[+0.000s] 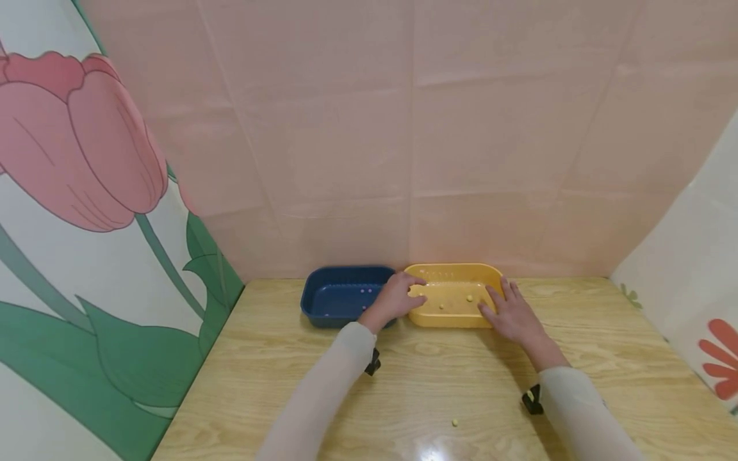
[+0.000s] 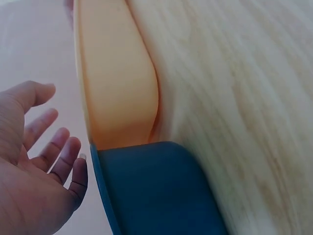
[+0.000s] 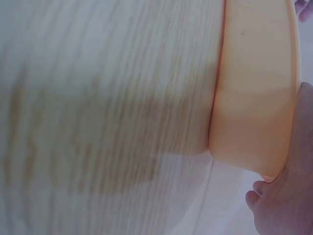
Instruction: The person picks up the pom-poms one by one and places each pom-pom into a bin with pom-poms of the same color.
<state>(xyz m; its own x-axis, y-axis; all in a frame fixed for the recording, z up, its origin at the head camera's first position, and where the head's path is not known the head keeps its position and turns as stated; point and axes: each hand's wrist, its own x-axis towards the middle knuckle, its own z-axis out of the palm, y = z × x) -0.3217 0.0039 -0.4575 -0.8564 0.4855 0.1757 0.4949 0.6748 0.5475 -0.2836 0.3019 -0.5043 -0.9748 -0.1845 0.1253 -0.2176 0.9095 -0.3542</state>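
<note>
In the head view a yellow tray (image 1: 455,321) holds a few small yellow beads (image 1: 469,298). Beside it on the left stands a dark blue tray (image 1: 323,320) with several small pink-purple beads (image 1: 369,291). My left hand (image 1: 394,298) reaches across the adjoining rims, fingers loosely bent over the yellow tray's left end. Nothing shows between those fingers in the left wrist view. At the yellow tray's right end, my right hand (image 1: 513,314) has its fingers spread across the rim, the thumb pointing inward. Part of this hand is hidden behind the rim in the right wrist view.
A loose yellow bead (image 1: 455,422) lies on the wooden table (image 1: 415,378) near the front, between the forearms. A pink cloth backdrop (image 1: 346,128) rises right behind the trays. Flower-patterned panels (image 1: 86,147) flank both sides.
</note>
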